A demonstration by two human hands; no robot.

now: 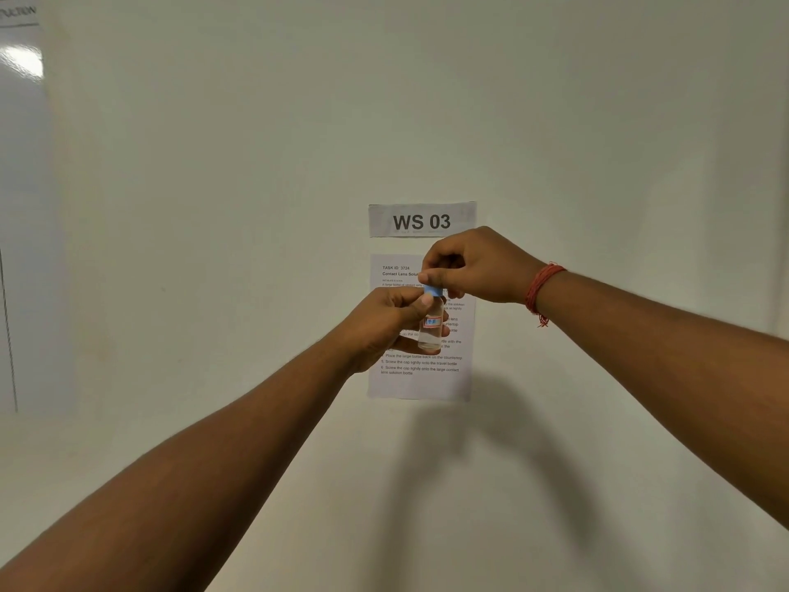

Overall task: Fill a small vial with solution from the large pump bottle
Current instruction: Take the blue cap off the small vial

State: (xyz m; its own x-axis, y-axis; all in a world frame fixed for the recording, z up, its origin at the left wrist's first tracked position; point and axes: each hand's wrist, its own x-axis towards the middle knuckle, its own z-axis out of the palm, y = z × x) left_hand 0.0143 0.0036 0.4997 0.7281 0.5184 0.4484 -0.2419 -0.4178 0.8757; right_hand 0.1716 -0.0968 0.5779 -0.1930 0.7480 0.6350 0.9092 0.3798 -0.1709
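A small clear vial (430,331) with a red and blue label is held upright in the air in front of the wall. My left hand (384,322) grips its body from the left, fingers wrapped behind it. On the vial's top sits a light blue cap (433,290), which my right hand (474,264) pinches from above between thumb and fingers. Clear liquid shows near the vial's bottom. The large pump bottle is not in view.
A printed instruction sheet (420,378) is stuck on the white wall behind the vial, under a paper sign (422,220) reading WS 03. A glossy panel (21,164) stands at the far left. A red thread band (542,288) circles my right wrist.
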